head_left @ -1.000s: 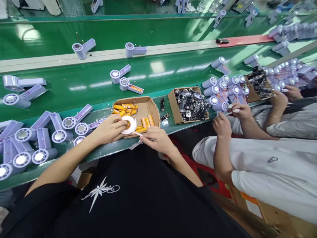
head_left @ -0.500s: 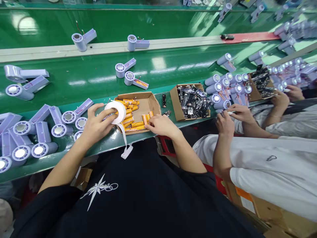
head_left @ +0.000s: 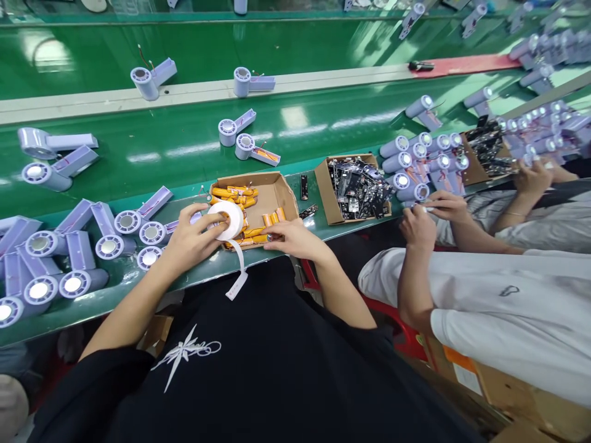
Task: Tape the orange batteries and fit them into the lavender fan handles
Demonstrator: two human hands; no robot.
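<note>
My left hand (head_left: 191,240) is closed on a roll of white tape (head_left: 237,220), its fingers reaching into the core. From the roll a loose strip (head_left: 241,259) hangs past the table edge, with a small printed label at its end. Beneath the roll, a shallow cardboard box (head_left: 272,189) holds several orange wrapped batteries (head_left: 241,200) with thin wires. My right hand (head_left: 295,238) is over the box's near right corner, fingertips pinched at the end of an orange battery (head_left: 258,240). Three short batteries (head_left: 274,216) lean side by side just beyond those fingers.
Lilac fan housings (head_left: 76,282) crowd the table at left, and others stand along the green conveyor (head_left: 184,129). A carton of black circuit boards (head_left: 322,187) is to the right, beside more housings (head_left: 401,161). A co-worker's hands (head_left: 420,227) are farther right.
My left hand and the tape roll have shifted right and slightly down. My right hand has moved from the three short batteries to a battery at the box's near edge.
</note>
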